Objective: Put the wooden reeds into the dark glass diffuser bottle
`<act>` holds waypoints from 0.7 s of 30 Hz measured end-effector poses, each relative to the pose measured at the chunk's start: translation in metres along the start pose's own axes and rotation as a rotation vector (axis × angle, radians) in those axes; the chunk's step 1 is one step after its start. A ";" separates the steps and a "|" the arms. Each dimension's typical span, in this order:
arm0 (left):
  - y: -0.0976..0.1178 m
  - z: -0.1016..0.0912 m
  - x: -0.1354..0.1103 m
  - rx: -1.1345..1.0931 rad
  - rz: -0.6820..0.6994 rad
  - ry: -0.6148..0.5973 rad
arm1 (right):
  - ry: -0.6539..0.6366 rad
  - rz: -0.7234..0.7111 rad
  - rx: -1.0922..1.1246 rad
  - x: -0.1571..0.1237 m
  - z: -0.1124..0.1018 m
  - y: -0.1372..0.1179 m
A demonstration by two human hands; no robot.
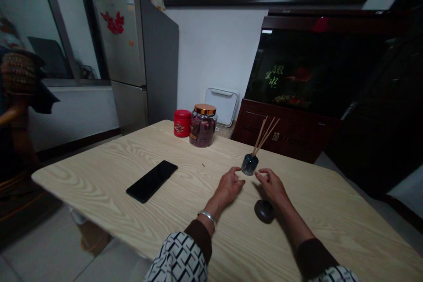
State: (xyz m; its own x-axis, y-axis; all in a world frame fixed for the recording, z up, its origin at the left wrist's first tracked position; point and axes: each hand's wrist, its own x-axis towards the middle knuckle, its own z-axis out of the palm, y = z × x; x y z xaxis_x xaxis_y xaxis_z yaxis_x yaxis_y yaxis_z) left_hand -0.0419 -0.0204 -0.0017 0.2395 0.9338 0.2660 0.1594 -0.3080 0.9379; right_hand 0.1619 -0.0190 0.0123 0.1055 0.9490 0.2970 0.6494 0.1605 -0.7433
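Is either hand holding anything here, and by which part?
Nothing is held: the left hand and right hand are empty, either side of the reed diffuser bottle.

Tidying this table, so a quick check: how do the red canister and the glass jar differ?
The round red canister is opaque and shorter; the clear glass jar is taller. The canister's lid matches its red body; the jar's lid is copper-coloured. The jar shows dark reddish dried petals; the canister hides its contents. Both stand upright, side by side, on the pale wood-grain table.
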 end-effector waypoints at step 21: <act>0.229 -0.077 0.001 -1.242 0.478 -0.416 | -0.191 -0.554 1.229 -0.024 -0.155 -0.210</act>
State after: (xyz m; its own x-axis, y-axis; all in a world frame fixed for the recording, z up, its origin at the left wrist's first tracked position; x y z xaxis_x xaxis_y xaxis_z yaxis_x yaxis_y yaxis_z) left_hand -0.0790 -0.0762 0.2304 0.3275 0.5956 0.7335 -0.9093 -0.0123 0.4159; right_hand 0.1400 -0.1172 0.2540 -0.1175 0.6881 0.7161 -0.5223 0.5704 -0.6339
